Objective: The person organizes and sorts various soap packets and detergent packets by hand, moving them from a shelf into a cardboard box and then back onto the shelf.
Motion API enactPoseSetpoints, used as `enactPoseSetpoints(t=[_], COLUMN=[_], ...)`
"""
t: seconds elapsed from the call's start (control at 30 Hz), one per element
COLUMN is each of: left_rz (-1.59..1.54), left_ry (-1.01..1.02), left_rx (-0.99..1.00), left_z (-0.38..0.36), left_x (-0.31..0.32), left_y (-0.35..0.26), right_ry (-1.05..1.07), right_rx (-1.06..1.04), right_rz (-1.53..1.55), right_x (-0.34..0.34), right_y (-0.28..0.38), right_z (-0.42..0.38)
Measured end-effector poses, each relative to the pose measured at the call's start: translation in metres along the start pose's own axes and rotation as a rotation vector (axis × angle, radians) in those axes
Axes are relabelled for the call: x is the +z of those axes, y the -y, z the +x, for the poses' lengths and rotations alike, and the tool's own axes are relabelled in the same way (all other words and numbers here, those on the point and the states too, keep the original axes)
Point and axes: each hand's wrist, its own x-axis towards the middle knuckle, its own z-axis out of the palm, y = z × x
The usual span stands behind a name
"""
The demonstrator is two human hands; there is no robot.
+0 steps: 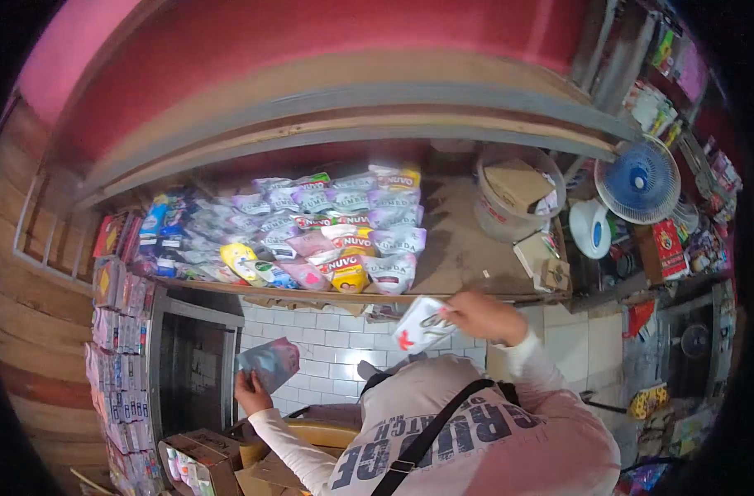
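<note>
My left hand (251,395) grips the lower edge of a light blue and pink pouch (271,364), which it holds over the tiled floor at the lower left. Out in front of the shelf, my right hand (486,317) is closed on a flat white piece with red and dark marks (422,325); its exact kind I cannot tell. Rows of refill pouches stand on the shelf ahead, among them grey-white pouches (391,274) and yellow-and-red NUVO pouches (346,274).
A clear plastic tub (494,217) with cardboard inside sits on the shelf (447,248). To the right are a blue fan (637,180) and packed goods. Stacked boxes (116,331) line the left side. An open carton (202,463) stands at the lower left.
</note>
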Motion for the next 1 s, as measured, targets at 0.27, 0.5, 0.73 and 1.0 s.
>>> enactPoseSetpoints(t=[0.27,0.5,0.73,1.0], left_rz=[-0.082,-0.213,-0.105,0.148], left_ry=[-0.078,-0.051,-0.224,-0.045], left_rx=[0.008,0.292,0.554,0.617], left_z=[0.017,0.152,0.383,0.476], left_x=[-0.005,-0.005,0.073,0.212], left_y=[-0.057,-0.122,-0.126,-0.156], right_ry=[-0.672,-0.912,-1.083,-1.170], right_rx=[0.066,0.183,0.221,0.268], right_rz=[-0.111,0.213,0.311,0.159], right_x=[-0.068,-0.077,-0.058,-0.024], right_y=[-0.045,-0.059,-0.056,-0.049], right_z=[-0.014,0.030,0.057,0.051])
